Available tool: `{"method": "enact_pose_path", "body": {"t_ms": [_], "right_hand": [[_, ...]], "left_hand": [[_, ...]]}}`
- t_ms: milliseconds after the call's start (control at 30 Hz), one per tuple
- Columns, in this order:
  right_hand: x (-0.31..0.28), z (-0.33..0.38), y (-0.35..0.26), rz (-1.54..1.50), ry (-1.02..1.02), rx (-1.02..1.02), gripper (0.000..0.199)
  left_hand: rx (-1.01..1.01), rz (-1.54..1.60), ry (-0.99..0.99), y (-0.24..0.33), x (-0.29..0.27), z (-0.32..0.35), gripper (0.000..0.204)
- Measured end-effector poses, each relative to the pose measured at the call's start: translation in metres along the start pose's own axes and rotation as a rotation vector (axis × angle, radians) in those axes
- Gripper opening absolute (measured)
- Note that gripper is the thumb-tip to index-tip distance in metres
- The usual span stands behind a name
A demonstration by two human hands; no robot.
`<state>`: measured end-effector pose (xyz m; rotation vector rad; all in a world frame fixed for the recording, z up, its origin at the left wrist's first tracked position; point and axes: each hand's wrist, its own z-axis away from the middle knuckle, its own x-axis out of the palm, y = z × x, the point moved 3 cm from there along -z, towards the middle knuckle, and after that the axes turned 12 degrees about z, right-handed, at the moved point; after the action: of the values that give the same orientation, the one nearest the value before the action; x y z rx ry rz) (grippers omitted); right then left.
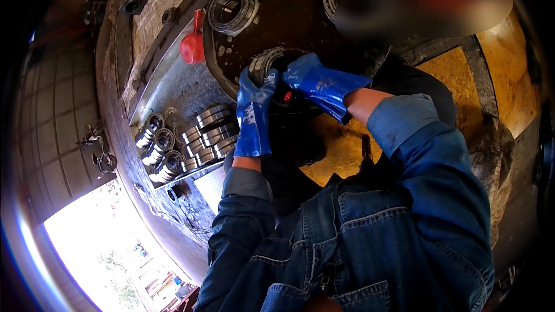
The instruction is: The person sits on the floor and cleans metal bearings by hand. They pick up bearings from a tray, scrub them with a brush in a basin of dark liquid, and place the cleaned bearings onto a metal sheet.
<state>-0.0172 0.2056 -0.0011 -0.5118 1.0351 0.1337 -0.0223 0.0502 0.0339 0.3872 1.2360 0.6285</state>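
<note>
Both my hands wear long blue rubber gloves. My left hand [254,101] grips the near left side of a metal bearing ring [265,62], tilted up over a dark round pan [218,78]. Close to the ring's right side is my right hand [312,75], its fingers curled and mostly hidden. A small red piece [287,96] shows just below that glove; I cannot tell whether it belongs to something in my grip. Several large bearings, one of them a roller bearing [232,10], lie along the pan's far side.
Left of the pan, a red plastic scoop [192,47] rests by the edge. A metal tray [167,89] holds rows of shiny bearing rings [211,130] and smaller bearings [163,138]. Brown sheeting [341,153] lies below my hands. A blurred patch covers the upper right.
</note>
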Motion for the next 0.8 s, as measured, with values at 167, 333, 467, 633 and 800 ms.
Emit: {"method": "enact_pose_path", "body": {"t_ms": [167, 333, 467, 633, 800], "right_hand": [[0.023, -0.004, 0.016, -0.464, 0.077, 0.121, 0.036], [0.025, 0.020, 0.025, -1.267, 0.110, -0.012, 0.042], [0.019, 0.033, 0.027, -1.681, 0.023, 0.076, 0.036], [-0.010, 0.046, 0.017, -1.038, 0.078, 0.165, 0.036], [0.003, 0.000, 0.000, -0.238, -0.021, 0.168, 0.035]], "left_hand": [[-0.021, -0.059, -0.007, -0.003, -0.001, -0.006, 0.098], [0.030, -0.094, -0.199, -0.009, -0.003, -0.054, 0.096], [0.101, 0.119, -0.480, 0.019, -0.004, -0.082, 0.081], [0.153, -0.203, -0.603, 0.057, 0.003, -0.093, 0.086], [0.029, -0.003, -0.261, 0.019, 0.005, -0.090, 0.090]]}}
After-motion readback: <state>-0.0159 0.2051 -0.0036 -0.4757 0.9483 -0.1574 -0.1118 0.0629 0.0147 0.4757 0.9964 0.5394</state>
